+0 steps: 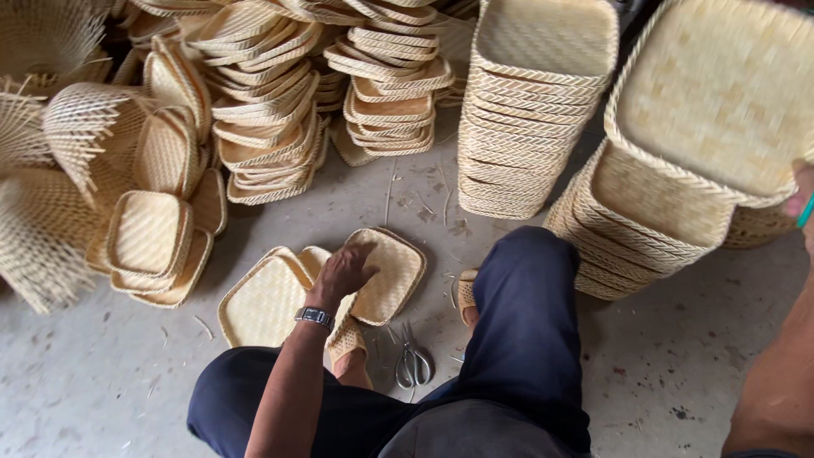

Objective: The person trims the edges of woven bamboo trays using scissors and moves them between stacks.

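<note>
On the concrete floor (pixel 102 382) between my knees, my left hand (pixel 343 270) lies palm down on a square woven tray (pixel 392 273), fingers curled over its near edge, gripping it; a metal wristwatch (pixel 315 317) sits on that wrist; the tray is tilted and overlaps two more flat trays (pixel 264 301) lying just beside it to the left. My right hand (pixel 804 203) is at the far right edge of the view, raised and blurred, touching the rim of a large woven tray (pixel 721 89) tilted above a leaning stack (pixel 644 220); I cannot tell whether it grips; a scrap of green shows at the fingers. Small scissors (pixel 413 365) lie on the floor between my sandalled feet; dark blue trousers (pixel 526 322) cover both legs. Behind: a tall straight stack of trays (pixel 534 110), looser piles (pixel 271 110) at centre, unfinished weaving with loose strips (pixel 51 170) at left.
</note>
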